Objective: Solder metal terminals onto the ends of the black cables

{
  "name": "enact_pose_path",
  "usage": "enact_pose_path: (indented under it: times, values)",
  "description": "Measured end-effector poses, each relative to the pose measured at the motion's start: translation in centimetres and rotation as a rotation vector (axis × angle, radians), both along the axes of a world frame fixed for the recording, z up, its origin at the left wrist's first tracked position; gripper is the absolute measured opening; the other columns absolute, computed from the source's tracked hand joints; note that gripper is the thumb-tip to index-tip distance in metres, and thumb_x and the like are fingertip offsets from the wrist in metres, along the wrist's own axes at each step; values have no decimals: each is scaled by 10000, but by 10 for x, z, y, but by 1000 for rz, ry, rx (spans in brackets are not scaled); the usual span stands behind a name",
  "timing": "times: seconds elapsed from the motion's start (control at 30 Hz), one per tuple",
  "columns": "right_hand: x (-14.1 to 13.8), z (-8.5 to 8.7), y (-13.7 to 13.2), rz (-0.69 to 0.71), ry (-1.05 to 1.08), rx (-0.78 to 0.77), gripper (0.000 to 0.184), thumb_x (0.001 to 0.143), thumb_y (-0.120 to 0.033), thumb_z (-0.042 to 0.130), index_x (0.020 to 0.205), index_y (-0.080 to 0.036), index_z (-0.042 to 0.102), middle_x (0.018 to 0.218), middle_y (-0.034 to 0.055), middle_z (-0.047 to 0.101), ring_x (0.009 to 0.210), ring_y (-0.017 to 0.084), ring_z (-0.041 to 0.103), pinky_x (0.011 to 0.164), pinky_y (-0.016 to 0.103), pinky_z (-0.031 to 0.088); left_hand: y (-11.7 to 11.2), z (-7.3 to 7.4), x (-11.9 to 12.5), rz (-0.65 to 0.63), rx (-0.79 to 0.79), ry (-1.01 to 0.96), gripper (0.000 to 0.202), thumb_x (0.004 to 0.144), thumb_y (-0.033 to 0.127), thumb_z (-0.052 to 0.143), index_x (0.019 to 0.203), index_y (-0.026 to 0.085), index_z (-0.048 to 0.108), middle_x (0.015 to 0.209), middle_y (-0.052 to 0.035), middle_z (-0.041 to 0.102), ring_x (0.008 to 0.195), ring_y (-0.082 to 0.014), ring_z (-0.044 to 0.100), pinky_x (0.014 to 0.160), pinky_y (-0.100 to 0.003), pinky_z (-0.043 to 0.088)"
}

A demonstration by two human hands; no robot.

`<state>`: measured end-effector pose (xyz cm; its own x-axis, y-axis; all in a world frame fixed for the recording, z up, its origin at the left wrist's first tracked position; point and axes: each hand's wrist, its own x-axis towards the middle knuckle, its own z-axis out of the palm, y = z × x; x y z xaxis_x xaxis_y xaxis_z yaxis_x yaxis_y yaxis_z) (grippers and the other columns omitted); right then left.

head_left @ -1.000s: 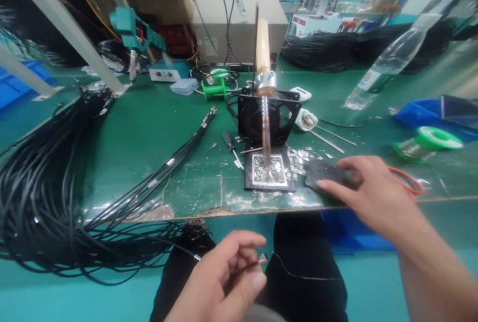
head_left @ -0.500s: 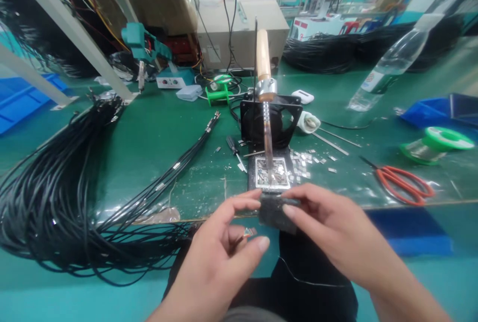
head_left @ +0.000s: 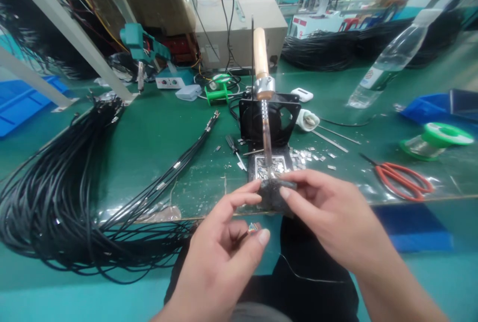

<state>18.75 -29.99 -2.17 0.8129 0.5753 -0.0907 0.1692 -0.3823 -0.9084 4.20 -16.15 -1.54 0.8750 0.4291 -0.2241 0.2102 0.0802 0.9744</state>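
A dark sponge pad [head_left: 271, 193] is held up against the tip of the upright soldering iron [head_left: 262, 98], over the small tray of metal bits [head_left: 269, 165]. My right hand [head_left: 330, 217] pinches the pad from the right. My left hand [head_left: 220, 257] touches the pad's left edge with the forefinger, while thumb and lower fingers grip a thin black wire with a small metal terminal [head_left: 253, 227]. The wire trails down over my lap.
A big bundle of black cables [head_left: 56, 197] fills the left of the green bench. Red scissors [head_left: 401, 178] and a green solder spool [head_left: 435, 139] lie right. A fan [head_left: 269, 119], screwdriver [head_left: 233, 149], plastic bottle [head_left: 388, 60] and blue bins stand behind.
My right hand picked the dark pad up from beside the scissors and carried it left to the iron tip. My left hand rose to meet it, still gripping the wire.
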Motion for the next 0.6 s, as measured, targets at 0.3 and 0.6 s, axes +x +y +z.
enact_pose_path:
  times: [0.3, 0.6]
  values:
    - [-13, -1, 1, -48, -106, 81, 332, 913, -436, 680, 1100, -178, 775, 800, -5, 658, 637, -43, 588, 583, -56, 448, -8, -6, -5, -71, 111, -21, 262, 968, 303, 674, 1228, 274, 656, 1611, -129, 495, 578, -34, 438, 559, -225, 411]
    - [-13, 6, -3, -20, -73, 41, 430, 890, -486, 667, 1105, -130, 775, 837, 30, 671, 676, 2, 645, 571, -28, 478, -8, -14, -15, -105, 183, -47, 276, 956, 273, 663, 1231, 293, 651, 1593, -140, 529, 562, -50, 477, 542, -224, 457]
